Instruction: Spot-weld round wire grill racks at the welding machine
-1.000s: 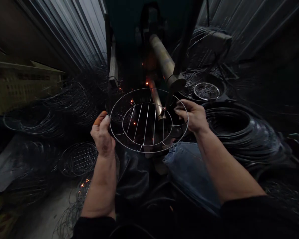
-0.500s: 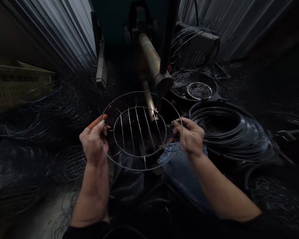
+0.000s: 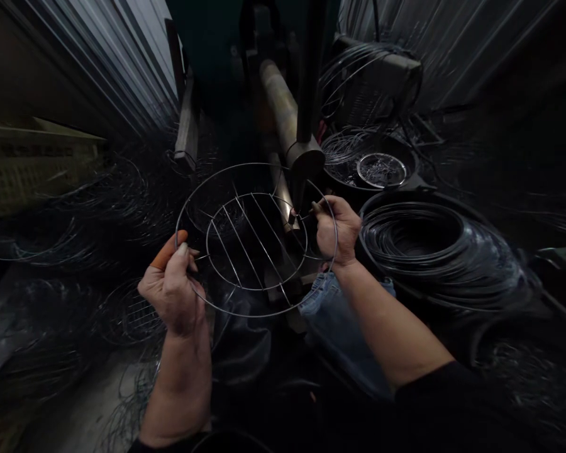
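A round wire rack (image 3: pixel 257 289), with an outer ring, a smaller inner ring and several crossbars, is held tilted in front of me. My left hand (image 3: pixel 174 283) pinches the outer ring at its left side; an orange cover wraps one finger. At the right side, my right hand (image 3: pixel 338 229) is closed, a short piece of wire (image 3: pixel 306 216) at its fingertips, and the outer ring crosses in front of this hand. Close to that wire is the lower tip of a dark upright machine rod, above a brass-coloured bar (image 3: pixel 287 214) partly seen behind the rack.
A thick cylindrical machine arm (image 3: pixel 280 94) juts toward me above the rack. To the right lie a large coil of wire (image 3: pixel 415 251) and a dark pan holding a small metal bowl (image 3: pixel 382 171). Stacked wire rings (image 3: pixel 132 311) lie left. Denim cloth (image 3: pixel 344 333) is below my right wrist.
The rack has turned and shifted slightly left and up. My right hand has moved up and left, bringing its fingertips nearer the rod tip; my left hand has moved slightly left.
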A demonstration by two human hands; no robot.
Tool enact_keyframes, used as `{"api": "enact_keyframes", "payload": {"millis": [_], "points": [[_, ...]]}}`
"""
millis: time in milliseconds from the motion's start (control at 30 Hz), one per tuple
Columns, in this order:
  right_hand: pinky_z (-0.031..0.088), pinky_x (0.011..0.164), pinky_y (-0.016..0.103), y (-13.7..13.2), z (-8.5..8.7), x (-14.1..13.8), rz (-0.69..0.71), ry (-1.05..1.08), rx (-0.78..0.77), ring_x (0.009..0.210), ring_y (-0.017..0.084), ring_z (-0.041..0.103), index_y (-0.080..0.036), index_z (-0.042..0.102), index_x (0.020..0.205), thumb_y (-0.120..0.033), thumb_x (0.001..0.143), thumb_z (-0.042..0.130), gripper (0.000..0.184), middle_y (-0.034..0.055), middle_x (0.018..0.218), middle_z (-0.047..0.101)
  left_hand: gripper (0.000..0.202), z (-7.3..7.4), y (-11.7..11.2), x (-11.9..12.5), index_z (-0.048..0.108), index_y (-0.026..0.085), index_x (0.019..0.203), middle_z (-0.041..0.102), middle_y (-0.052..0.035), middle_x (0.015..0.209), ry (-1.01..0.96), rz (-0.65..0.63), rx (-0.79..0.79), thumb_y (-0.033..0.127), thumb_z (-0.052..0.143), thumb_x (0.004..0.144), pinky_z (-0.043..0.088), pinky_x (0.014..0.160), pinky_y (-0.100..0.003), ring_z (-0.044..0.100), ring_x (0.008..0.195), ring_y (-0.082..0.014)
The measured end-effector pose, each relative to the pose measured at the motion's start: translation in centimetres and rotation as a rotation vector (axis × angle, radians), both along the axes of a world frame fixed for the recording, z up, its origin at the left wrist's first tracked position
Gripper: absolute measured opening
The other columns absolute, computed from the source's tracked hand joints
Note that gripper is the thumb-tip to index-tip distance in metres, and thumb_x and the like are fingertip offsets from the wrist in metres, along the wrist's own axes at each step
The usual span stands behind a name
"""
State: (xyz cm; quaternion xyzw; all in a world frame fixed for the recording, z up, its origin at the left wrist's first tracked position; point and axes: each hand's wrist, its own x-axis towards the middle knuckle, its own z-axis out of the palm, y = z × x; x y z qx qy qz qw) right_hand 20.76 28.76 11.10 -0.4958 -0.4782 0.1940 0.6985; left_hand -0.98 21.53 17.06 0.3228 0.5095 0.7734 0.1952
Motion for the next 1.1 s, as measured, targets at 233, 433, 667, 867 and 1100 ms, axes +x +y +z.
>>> {"api": "enact_keyframes", "payload": {"millis": [233,433,667,867,1100], "points": [[0.043,0.061,0.027,1.3,-0.4,-0.3,0.049,-0.009,-0.015,0.061,0.015,0.048,-0.020,0.057,0.073,-0.037,0.080,0.063,0.019,-0.0031,0.066,0.051,0.014,-0.6,0.8,-0.6,0.073,0.015,0.079,0.071,-0.0043,0.084,-0.016,0.005,0.000,0.014,0.065,0.067,0.044,0.057,-0.025,0.049,0.055,-0.0065],[0.048,0.062,0.028,2.3,-0.6,-0.5,0.082,0.036,-0.042,0.064,0.018,0.053,-0.021,0.059,0.074,-0.041,0.080,0.070,0.024,-0.0020,0.067,0.051,0.012,-1.4,1.1,-0.9,0.073,0.014,0.078,0.070,-0.0038,0.083,-0.041,-0.006,-0.009,0.013,0.066,0.068,0.046,0.060,-0.025,0.048,0.054,-0.0059],[0.034,0.040,0.021,-1.0,0.8,1.3,0.295,0.215,-0.178,0.044,0.010,0.042,-0.019,0.066,0.079,-0.032,0.066,0.079,0.023,-0.0027,0.061,0.054,0.017,-2.2,-0.5,-0.9,0.074,0.015,0.084,0.068,-0.0017,0.073,-0.070,-0.037,-0.062,0.020,0.071,0.068,0.049,0.068,-0.028,0.051,0.055,-0.0073],[0.050,0.053,0.028,-6.7,1.6,3.0,0.549,0.283,-0.264,0.073,0.023,0.062,-0.021,0.073,0.090,-0.017,0.061,0.079,0.030,0.0069,0.088,0.067,0.032,-1.6,3.4,-3.8,0.071,0.019,0.097,0.067,-0.0051,0.087,-0.158,-0.184,-0.148,0.035,0.068,0.070,0.046,0.068,-0.026,0.061,0.077,-0.0137],[0.045,0.045,0.024,-7.4,1.3,1.2,0.247,0.280,-0.191,0.050,0.014,0.051,-0.016,0.072,0.080,-0.026,0.071,0.081,0.016,0.0003,0.060,0.057,0.026,-1.1,6.5,-4.8,0.072,0.012,0.089,0.062,-0.0031,0.066,-0.177,-0.523,-0.199,0.024,0.071,0.066,0.046,0.070,-0.027,0.058,0.066,-0.0118]]}}
